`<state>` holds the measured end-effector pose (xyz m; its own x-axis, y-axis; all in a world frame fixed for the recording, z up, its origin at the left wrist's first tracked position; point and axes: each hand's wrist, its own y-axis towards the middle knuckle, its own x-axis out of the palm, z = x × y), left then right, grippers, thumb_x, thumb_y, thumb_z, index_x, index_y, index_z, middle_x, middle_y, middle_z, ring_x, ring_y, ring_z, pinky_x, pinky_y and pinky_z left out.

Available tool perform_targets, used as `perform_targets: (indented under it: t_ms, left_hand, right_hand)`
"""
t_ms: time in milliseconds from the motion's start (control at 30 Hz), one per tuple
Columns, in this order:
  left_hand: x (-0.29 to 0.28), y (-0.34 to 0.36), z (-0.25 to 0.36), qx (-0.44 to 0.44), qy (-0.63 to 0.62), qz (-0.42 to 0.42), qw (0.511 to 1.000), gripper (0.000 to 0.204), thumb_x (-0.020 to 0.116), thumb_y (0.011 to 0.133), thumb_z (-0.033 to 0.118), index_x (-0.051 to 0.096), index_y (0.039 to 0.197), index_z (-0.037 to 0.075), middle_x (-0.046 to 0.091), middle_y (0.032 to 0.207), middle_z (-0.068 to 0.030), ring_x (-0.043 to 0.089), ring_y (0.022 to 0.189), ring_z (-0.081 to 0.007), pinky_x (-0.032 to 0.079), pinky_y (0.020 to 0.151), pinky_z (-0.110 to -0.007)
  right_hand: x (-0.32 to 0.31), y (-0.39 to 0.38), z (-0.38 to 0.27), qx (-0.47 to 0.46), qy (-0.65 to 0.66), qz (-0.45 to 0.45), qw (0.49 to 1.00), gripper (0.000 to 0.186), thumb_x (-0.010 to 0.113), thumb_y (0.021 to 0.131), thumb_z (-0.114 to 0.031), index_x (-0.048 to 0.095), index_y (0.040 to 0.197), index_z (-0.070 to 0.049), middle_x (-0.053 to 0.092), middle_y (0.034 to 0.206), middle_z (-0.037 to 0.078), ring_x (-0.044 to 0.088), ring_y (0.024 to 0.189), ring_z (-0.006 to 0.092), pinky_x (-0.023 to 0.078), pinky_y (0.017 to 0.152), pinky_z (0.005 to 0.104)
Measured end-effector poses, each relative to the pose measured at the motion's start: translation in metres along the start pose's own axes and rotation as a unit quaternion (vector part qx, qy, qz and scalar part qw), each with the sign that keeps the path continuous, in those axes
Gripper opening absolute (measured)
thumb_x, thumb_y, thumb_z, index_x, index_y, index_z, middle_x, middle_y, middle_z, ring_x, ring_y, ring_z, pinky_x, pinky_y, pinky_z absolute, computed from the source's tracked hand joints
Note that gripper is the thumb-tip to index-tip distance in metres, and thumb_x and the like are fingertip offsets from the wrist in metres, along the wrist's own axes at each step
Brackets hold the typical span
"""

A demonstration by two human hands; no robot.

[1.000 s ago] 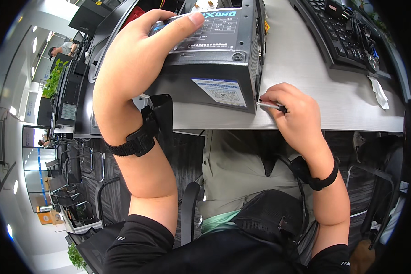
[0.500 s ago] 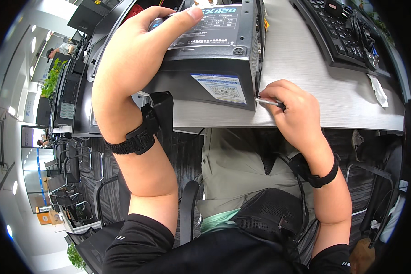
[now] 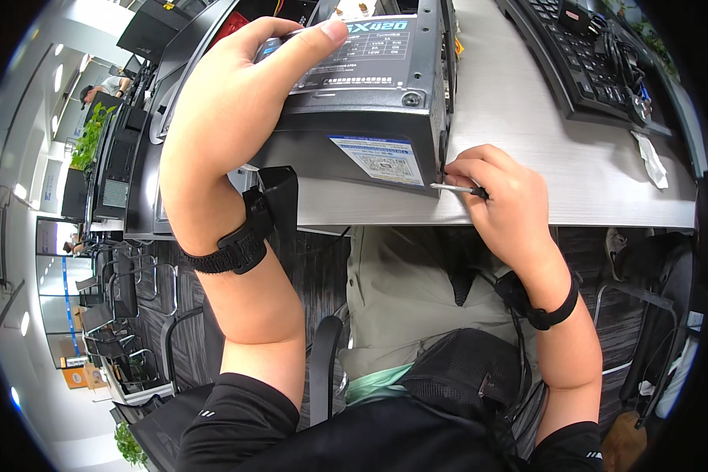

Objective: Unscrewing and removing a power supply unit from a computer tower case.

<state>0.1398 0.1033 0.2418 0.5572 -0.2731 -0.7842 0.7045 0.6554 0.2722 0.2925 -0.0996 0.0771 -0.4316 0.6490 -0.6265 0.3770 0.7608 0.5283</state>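
A dark metal power supply unit (image 3: 370,59) with a printed label sits at the table's near edge. Its near side is a dark panel bearing a white-and-blue sticker (image 3: 381,160). My left hand (image 3: 236,86) grips the unit from the left, thumb lying on the label and fingers over the far side, their tips hidden. At the near right corner, my right hand (image 3: 507,193) is closed on a small screwdriver (image 3: 460,188). Its bright shaft points left, the tip beside the panel's lower corner. Whether tip and panel touch, I cannot tell.
A black keyboard (image 3: 594,75) with a coiled cable lies at the far right of the pale table (image 3: 519,118). Near it is a crumpled white tissue (image 3: 650,160). Behind my left hand stand dark computer equipment and a green plant (image 3: 94,130). Chairs fill the left background.
The screwdriver's tip has moved left and nearer to me, now lying across the panel's lower corner. My right hand has shifted slightly. My left hand keeps its grip on the unit.
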Motion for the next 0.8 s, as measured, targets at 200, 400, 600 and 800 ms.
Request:
perform_targets:
  t_ms: [200, 400, 600, 800]
  left_hand:
    - [-0.0006, -0.0014, 0.0009, -0.004, -0.026, -0.012, 1.0, 0.066, 0.073, 0.09, 0.06, 0.076, 0.115, -0.002, 0.072, 0.089, -0.0093, 0.065, 0.083, -0.0153, 0.051, 0.079, -0.029]
    - [0.0012, -0.0023, 0.0027, 0.004, -0.038, -0.009, 0.999, 0.064, 0.073, 0.091, 0.058, 0.076, 0.114, -0.001, 0.071, 0.088, -0.0082, 0.064, 0.082, -0.0139, 0.05, 0.077, -0.028]
    - [0.0011, -0.001, 0.0021, 0.003, -0.034, -0.007, 0.999, 0.065, 0.073, 0.091, 0.059, 0.076, 0.115, -0.001, 0.071, 0.089, -0.008, 0.064, 0.083, -0.0143, 0.05, 0.078, -0.029]
    - [0.0015, -0.0019, 0.0041, -0.011, -0.03, -0.004, 0.999, 0.064, 0.073, 0.09, 0.058, 0.076, 0.115, -0.001, 0.07, 0.089, -0.0075, 0.062, 0.083, -0.0143, 0.049, 0.079, -0.028]
  right_hand:
    - [-0.0004, 0.0002, 0.001, 0.008, 0.031, 0.008, 0.999, 0.015, 0.078, 0.082, -0.002, 0.074, 0.096, -0.008, 0.074, 0.089, 0.006, 0.073, 0.078, 0.0283, 0.057, 0.066, 0.0375]
    - [-0.0016, 0.0, 0.0013, 0.007, 0.073, 0.005, 0.997, 0.017, 0.077, 0.083, 0.0, 0.074, 0.097, -0.008, 0.075, 0.089, 0.007, 0.074, 0.078, 0.0275, 0.057, 0.066, 0.037]
    - [-0.0009, 0.0003, 0.001, 0.001, 0.06, 0.012, 0.998, 0.016, 0.076, 0.082, 0.002, 0.073, 0.097, -0.004, 0.073, 0.087, 0.011, 0.072, 0.073, 0.0272, 0.055, 0.065, 0.0348]
    - [-0.0007, -0.0012, 0.0003, 0.003, 0.039, 0.006, 0.999, 0.013, 0.076, 0.086, -0.007, 0.073, 0.098, -0.008, 0.075, 0.089, 0.008, 0.073, 0.078, 0.0296, 0.056, 0.066, 0.0392]
